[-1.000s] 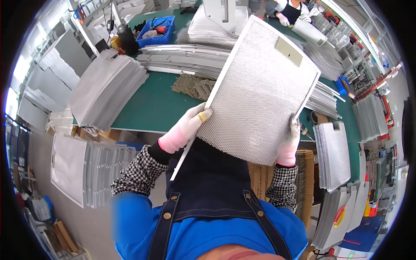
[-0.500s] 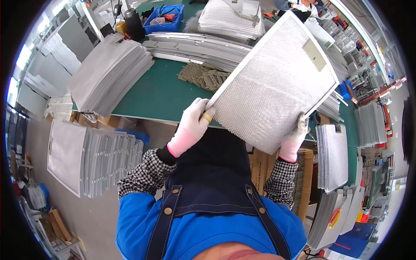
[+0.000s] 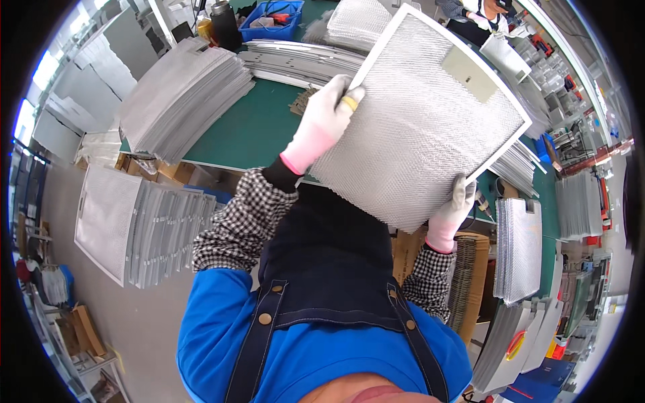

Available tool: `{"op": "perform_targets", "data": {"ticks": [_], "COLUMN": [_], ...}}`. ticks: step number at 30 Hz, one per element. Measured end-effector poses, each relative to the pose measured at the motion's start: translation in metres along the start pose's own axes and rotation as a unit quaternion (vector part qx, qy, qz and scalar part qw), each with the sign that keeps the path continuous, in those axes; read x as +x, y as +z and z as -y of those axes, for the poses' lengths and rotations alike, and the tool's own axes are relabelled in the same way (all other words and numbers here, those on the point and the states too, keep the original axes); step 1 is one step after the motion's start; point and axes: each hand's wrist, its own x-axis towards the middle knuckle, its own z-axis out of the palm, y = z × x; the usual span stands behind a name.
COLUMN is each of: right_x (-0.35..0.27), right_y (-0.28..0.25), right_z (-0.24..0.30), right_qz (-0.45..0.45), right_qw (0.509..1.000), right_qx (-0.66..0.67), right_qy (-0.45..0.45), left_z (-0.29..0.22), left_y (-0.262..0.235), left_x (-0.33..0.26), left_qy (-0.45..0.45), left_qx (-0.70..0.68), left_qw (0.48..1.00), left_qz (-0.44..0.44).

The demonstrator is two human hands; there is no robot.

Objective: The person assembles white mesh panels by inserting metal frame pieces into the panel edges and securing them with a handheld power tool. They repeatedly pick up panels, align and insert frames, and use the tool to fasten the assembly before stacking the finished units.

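A silver metal mesh filter panel [image 3: 416, 127] is tilted up in front of me over the near edge of the bench. Pale frame strips run along its left, upper and right edges, while the lower edge nearest me shows bare mesh. A beige rectangular plate [image 3: 468, 75] sits near its upper right corner. My left hand [image 3: 329, 117], in a white and pink glove with a yellow band on one finger, is closed on the left frame edge. Lower down, my gloved right hand [image 3: 453, 209] grips the right edge close to its near end.
The green bench [image 3: 232, 127] carries a stack of mesh panels [image 3: 181, 94] on the left and metal strips [image 3: 302, 60] behind. A blue bin [image 3: 272, 23] stands farther back. More panels [image 3: 168, 228] stand on the left floor; others [image 3: 517, 248] are at right. Another person [image 3: 480, 20] works far right.
My left hand has slid upward along the panel's left edge. The panel has tilted slightly, and more of the beige plate shows. My right hand keeps its hold at the right edge.
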Motion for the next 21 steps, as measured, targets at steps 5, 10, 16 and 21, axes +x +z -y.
{"op": "perform_targets", "data": {"ticks": [5, 10, 16, 21], "right_x": [0.003, 0.008, 0.009, 0.012], "right_y": [-0.01, -0.027, -0.015, -0.012], "right_z": [0.001, -0.003, -0.012, -0.027], "right_qz": [-0.049, -0.066, -0.052, -0.087], "right_qw": [0.998, 0.998, 0.994, 0.994], "right_qx": [-0.031, -0.017, 0.084, 0.067], "right_qy": [-0.02, 0.004, 0.045, -0.009], "left_z": [0.034, 0.045, 0.013, 0.005], "left_y": [0.031, 0.018, -0.002, 0.0], "left_x": [-0.051, -0.112, -0.108, -0.095], "left_qy": [-0.019, -0.115, 0.081, 0.141], "left_qx": [-0.039, -0.014, 0.188, 0.191], "left_qw": [0.998, 0.993, 0.974, 0.963], "left_qz": [-0.04, -0.002, -0.096, -0.127]}}
